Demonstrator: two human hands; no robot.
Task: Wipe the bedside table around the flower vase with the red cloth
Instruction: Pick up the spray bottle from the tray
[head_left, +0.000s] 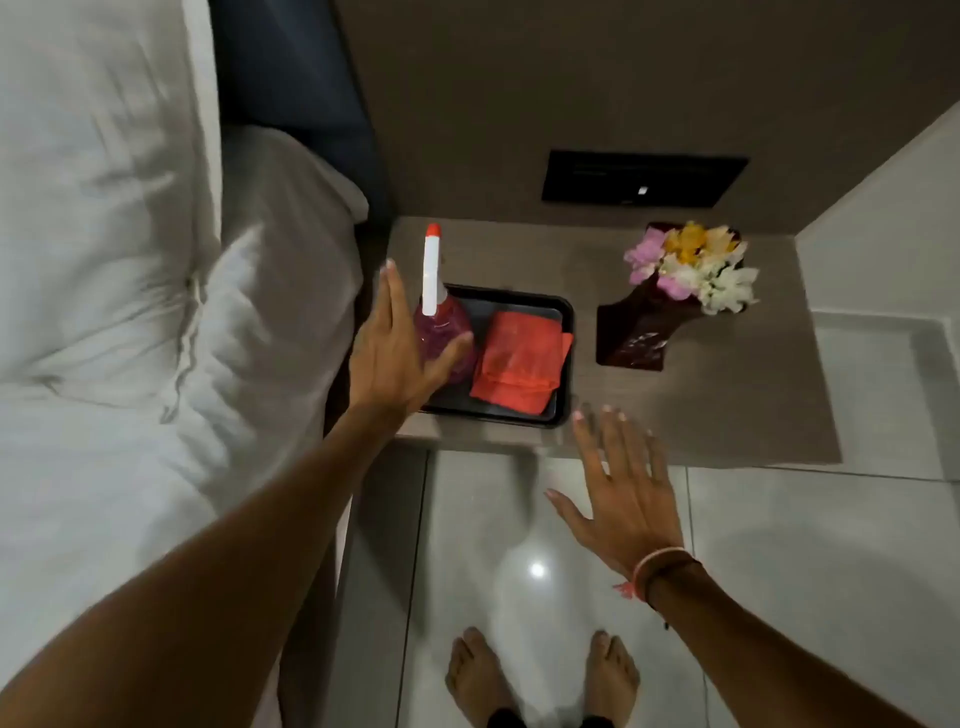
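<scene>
Two empty hands reach over one bedside table (701, 405) beside one white-sheeted bed (130, 260).
On the table sit one black tray (563, 353) and one dark flower vase (641, 327), well apart; in the tray lie one folded red cloth (519, 364) and one pink spray bottle (447, 332). The left hand (389, 353), fingers spread, holding nothing, is at the bottle; the right hand (623, 493) hovers splayed at the table's front edge.

cloth (519, 358) in tray (563, 353), vase (644, 327) right

There is one red cloth (519, 361), one spray bottle (441, 317), one black tray (563, 312), one flower vase (644, 332), two open hands and two bare feet.
</scene>
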